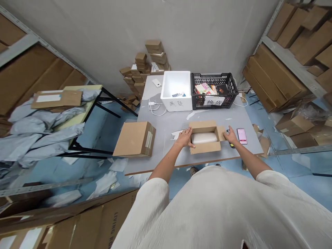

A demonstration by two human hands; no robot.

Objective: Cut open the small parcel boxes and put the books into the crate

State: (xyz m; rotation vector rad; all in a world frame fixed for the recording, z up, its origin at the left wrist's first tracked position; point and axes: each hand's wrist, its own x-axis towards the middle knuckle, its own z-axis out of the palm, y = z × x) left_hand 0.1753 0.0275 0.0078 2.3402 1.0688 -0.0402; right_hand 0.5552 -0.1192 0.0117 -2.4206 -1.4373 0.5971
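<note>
An open cardboard box (pixel 205 148) stands near the table's front edge, its top flaps apart. Inside lies a white padded bundle (pixel 204 138), whose contents are hidden. My left hand (pixel 184 138) grips the box's left end, fingers over the rim and thumb near the front corner. At the opposite end, my right hand (pixel 230 135) has hold of the right flap (pixel 221 133). Beneath the right hand is a dark and yellow object (pixel 232 146), mostly covered, whose kind I cannot make out. Just right of that hand lies a phone (pixel 242 136) with a lit pink screen.
On the grey table (pixel 166 154) stand a closed carton (pixel 133 139) at left, a white foam box (pixel 176 103) and a black crate (pixel 212 103) with packets at the back. A white cable (pixel 158 112) lies left of the foam box. Shelves of cartons (pixel 277 79) flank the right side.
</note>
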